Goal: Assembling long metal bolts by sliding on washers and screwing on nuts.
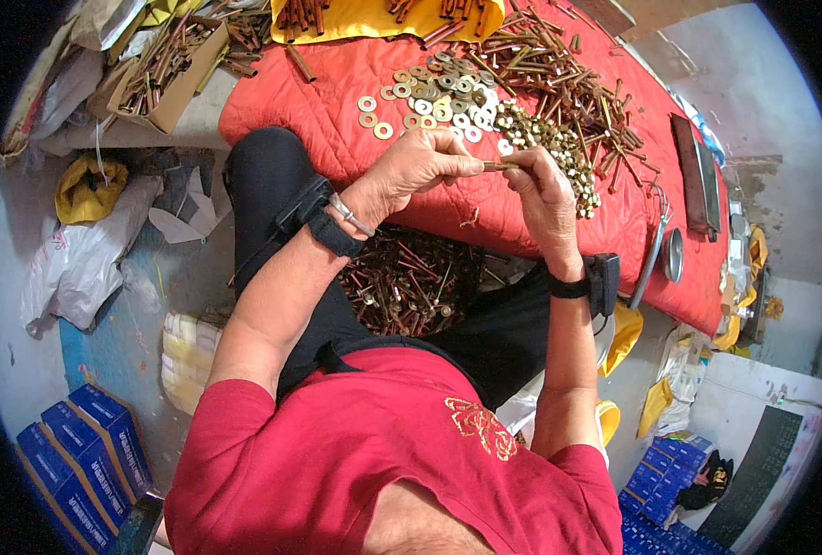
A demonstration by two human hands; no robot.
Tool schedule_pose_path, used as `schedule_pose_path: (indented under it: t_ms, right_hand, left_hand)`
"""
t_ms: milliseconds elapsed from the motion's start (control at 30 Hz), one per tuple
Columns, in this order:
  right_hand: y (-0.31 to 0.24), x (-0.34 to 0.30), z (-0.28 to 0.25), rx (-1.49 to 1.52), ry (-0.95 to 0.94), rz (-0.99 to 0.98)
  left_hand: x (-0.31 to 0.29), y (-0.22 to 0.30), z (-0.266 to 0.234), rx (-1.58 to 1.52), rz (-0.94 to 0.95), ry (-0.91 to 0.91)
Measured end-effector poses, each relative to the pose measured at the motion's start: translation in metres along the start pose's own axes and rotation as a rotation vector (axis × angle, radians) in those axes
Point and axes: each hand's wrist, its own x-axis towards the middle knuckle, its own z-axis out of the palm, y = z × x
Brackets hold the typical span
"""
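A: Start close in. What lies nearest the person?

B: A red shirt (402,453), then dark trousers, and between the knees a heap of assembled bolts (409,277) on the floor.

A: And the hands?

B: The left hand (414,171) and the right hand (542,196) meet just above the near edge of the red quilt (337,83). Both pinch one brass-coloured bolt (498,166), held level between them; each grip is closed on it, left fingertips at one end, right fingertips at the other.

A: Anything on the wrists?

B: A black strap on each, with a small black device (604,282) on the right one.

A: Beyond the hands?

B: On the quilt, a spread of flat washers (429,97), a pile of small nuts (545,139) just to their right, and long loose bolts (559,74) further back. A cardboard box (166,74) of rods sits far left.
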Motion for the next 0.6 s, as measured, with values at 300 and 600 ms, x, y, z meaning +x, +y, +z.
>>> schedule_pose_path:
  t_ms: [300,600]
  right_hand:
    - [0.003,-0.004,-0.004,0.021,-0.074,0.106]
    - [0.004,-0.010,-0.012,0.210,-0.149,0.383]
  left_hand:
    - [-0.001,0.000,0.014,0.270,0.353,-0.007]
    - [-0.002,-0.002,0.018,0.500,0.528,0.029]
